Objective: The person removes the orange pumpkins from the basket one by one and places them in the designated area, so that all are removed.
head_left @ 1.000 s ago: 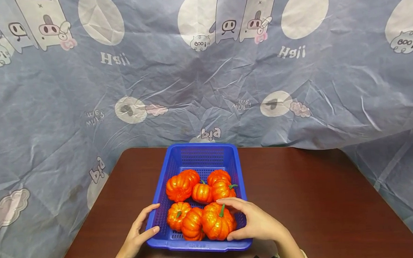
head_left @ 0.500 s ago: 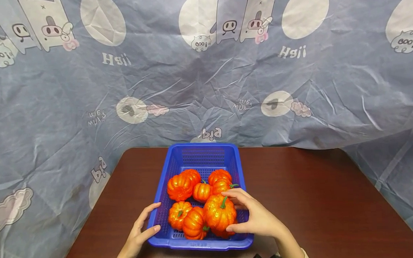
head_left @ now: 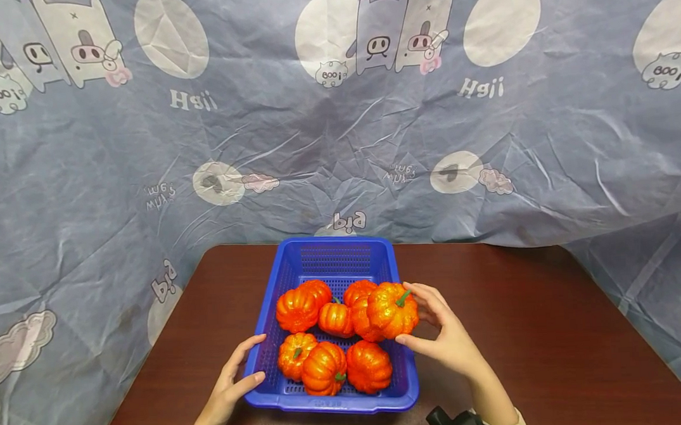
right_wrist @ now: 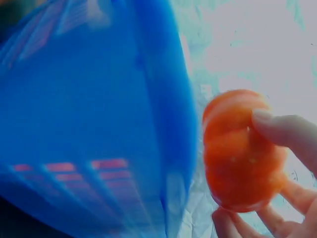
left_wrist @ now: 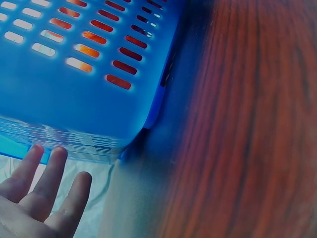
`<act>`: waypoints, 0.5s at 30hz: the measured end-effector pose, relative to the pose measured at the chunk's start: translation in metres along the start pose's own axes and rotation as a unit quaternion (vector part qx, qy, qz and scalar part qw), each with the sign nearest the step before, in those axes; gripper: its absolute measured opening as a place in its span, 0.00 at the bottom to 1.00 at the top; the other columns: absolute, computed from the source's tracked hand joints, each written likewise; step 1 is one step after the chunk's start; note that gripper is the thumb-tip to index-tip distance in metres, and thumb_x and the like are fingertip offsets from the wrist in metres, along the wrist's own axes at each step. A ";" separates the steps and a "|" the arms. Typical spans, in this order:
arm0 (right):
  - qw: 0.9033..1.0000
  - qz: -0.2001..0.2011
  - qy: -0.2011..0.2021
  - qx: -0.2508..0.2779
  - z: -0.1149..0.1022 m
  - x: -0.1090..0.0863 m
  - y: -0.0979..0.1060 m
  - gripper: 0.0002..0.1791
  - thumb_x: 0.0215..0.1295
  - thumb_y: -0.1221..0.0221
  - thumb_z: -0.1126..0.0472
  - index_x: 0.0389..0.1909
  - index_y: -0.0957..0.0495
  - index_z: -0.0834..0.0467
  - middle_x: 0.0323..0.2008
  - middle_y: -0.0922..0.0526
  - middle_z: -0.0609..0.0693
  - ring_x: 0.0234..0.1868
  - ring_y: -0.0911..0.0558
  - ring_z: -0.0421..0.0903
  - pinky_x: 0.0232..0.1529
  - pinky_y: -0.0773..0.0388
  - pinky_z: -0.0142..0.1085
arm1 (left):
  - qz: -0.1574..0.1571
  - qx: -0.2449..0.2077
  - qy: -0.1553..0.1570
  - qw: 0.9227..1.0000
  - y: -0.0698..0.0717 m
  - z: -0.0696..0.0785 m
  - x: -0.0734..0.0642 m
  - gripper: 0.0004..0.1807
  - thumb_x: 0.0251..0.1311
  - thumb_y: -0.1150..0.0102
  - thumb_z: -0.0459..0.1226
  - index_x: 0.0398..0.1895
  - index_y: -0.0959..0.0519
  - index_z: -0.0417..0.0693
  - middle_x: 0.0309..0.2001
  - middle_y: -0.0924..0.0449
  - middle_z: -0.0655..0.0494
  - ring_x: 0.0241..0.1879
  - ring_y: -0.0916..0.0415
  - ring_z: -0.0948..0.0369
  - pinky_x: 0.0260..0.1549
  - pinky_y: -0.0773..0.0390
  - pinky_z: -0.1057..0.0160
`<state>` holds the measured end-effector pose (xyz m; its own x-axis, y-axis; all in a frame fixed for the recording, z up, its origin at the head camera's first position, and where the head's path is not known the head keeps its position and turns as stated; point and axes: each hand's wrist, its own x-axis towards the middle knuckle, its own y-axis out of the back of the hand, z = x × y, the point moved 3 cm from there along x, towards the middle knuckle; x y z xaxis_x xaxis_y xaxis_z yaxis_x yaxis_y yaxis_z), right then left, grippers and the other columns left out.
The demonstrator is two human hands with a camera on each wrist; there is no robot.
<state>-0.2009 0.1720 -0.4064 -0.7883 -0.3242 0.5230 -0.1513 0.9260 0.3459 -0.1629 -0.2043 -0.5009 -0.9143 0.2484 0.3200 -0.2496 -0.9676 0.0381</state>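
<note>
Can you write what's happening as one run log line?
right hand: holds pumpkin up | left hand: at basket side | other pumpkins: inside basket

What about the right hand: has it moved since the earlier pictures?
Yes: measured against the table, the right hand has shifted up the head view and rightward, holding a pumpkin.

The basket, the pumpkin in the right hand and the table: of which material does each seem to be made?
Basket: probably moulded plastic, smooth; regular slots pierce its walls.
Pumpkin in the right hand: glossy, maybe painted foam or plastic; highlights dot its ribs.
Table: wood or wood-look laminate, low sheen; streaky grain shows in the left wrist view.
</note>
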 end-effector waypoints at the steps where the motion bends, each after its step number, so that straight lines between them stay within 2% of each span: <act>1: 1.000 0.016 -0.003 0.000 0.001 0.000 0.003 0.45 0.42 0.30 0.76 0.65 0.38 0.64 0.60 0.37 0.58 0.57 0.29 0.41 0.49 0.27 0.29 | -0.001 -0.002 0.000 1.000 0.000 0.000 0.000 0.31 0.57 0.52 0.27 0.67 0.41 0.38 0.58 0.34 0.39 0.51 0.28 0.53 0.43 0.23 0.56; 7: 0.994 0.107 -0.031 -0.012 0.005 0.000 0.021 0.45 0.42 0.32 0.80 0.65 0.37 0.64 0.59 0.35 0.58 0.54 0.28 0.38 0.47 0.28 0.25 | -0.006 -0.004 -0.002 1.000 -0.001 0.002 0.000 0.31 0.57 0.52 0.27 0.67 0.42 0.38 0.58 0.35 0.38 0.51 0.29 0.53 0.43 0.23 0.56; 11: 0.983 0.160 -0.085 -0.030 -0.004 0.001 0.027 0.43 0.44 0.32 0.78 0.65 0.37 0.64 0.58 0.35 0.57 0.51 0.28 0.40 0.47 0.28 0.24 | -0.013 -0.008 0.002 1.000 -0.001 0.001 0.000 0.31 0.58 0.51 0.28 0.67 0.42 0.37 0.59 0.37 0.34 0.52 0.29 0.53 0.44 0.23 0.56; 15: 0.971 0.200 -0.124 -0.034 0.006 0.000 0.031 0.43 0.45 0.32 0.76 0.65 0.37 0.64 0.59 0.35 0.55 0.51 0.29 0.38 0.47 0.29 0.22 | -0.021 -0.006 0.004 1.000 -0.001 0.000 0.000 0.32 0.58 0.51 0.29 0.67 0.43 0.36 0.59 0.39 0.30 0.52 0.29 0.53 0.45 0.24 0.55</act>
<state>-0.2089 0.2018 -0.4003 -0.8966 0.1239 0.4252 0.2300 0.9507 0.2080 -0.1627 -0.2037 -0.5006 -0.9055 0.2896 0.3103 -0.2921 -0.9556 0.0395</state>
